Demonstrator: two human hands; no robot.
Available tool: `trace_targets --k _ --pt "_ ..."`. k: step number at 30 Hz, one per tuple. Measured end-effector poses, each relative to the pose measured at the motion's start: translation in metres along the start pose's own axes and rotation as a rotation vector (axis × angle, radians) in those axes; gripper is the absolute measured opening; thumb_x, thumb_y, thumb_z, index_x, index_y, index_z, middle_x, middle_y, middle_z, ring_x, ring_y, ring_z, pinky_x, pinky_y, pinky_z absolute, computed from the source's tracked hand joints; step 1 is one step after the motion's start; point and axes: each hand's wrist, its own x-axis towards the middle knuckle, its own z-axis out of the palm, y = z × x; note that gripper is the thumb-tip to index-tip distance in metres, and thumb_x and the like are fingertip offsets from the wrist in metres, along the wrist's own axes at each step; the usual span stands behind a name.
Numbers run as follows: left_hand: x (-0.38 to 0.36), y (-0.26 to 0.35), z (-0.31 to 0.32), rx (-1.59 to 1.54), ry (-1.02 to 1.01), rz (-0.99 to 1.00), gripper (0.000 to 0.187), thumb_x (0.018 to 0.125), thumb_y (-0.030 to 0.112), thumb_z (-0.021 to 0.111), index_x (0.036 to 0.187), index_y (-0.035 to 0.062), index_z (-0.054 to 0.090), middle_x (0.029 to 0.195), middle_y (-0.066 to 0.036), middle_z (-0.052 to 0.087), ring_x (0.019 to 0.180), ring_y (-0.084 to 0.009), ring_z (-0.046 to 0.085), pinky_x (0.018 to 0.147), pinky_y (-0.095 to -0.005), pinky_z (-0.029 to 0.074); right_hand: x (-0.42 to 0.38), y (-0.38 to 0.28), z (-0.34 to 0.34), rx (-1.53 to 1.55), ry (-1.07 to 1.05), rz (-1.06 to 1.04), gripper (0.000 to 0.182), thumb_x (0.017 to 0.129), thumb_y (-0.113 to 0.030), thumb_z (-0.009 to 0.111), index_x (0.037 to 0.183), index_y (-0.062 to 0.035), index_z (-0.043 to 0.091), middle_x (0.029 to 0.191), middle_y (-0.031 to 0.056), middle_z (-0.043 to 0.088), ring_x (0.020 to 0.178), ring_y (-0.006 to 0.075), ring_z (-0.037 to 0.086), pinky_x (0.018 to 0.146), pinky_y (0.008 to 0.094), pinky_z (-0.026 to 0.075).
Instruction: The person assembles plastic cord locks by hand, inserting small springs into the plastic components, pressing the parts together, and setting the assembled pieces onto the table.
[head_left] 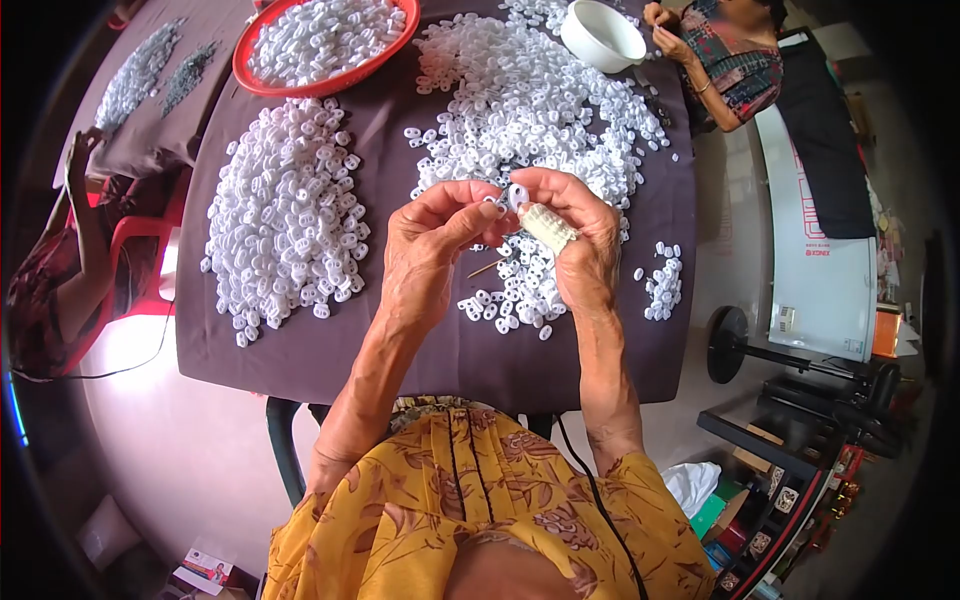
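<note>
Both hands meet above the dark-covered table, fingertips close together. My left hand (435, 235) is closed, its thumb and index finger pinching a small dark piece that is too small to make out. In my right hand (575, 225), the fingers are closed on a white oval plastic piece (517, 196) with holes. A cream-coloured wrap (547, 227) covers the right thumb. Behind and below the hands spreads a large pile of similar white pieces (540, 120). A thin brown stick (487, 268) lies under the hands, beside some loose pieces.
Another white pile (285, 215) lies left on the table (400, 340). A red basin (412, 42) of pieces and a white bowl (603, 36) stand at the back. Few pieces (664, 285) lie right. Co-workers sit at upper right (735, 65) and left (85, 260).
</note>
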Motion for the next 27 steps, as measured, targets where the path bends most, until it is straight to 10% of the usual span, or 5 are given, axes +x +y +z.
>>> trace_targets --k 19,27 --pt "0.002 -0.008 -0.002 -0.015 -0.025 -0.017 0.008 0.082 0.005 0.057 0.088 -0.0004 0.057 0.082 -0.008 0.06 0.075 -0.0154 0.059 0.074 -0.0289 0.049 0.004 0.016 -0.018 -0.48 -0.021 -0.357 0.015 0.074 0.004 0.055 0.088 -0.0002 0.06 0.087 0.0049 0.06 0.078 0.0107 0.058 0.072 0.0226 0.046" --pt "0.003 -0.01 0.0 -0.009 -0.022 -0.017 0.009 0.082 0.004 0.057 0.089 -0.0007 0.057 0.083 -0.008 0.061 0.076 -0.0156 0.06 0.074 -0.0301 0.049 -0.004 0.01 -0.015 -0.362 0.005 -0.15 0.017 0.074 0.003 0.056 0.09 0.0004 0.061 0.083 0.0036 0.062 0.075 0.0094 0.058 0.069 0.021 0.046"
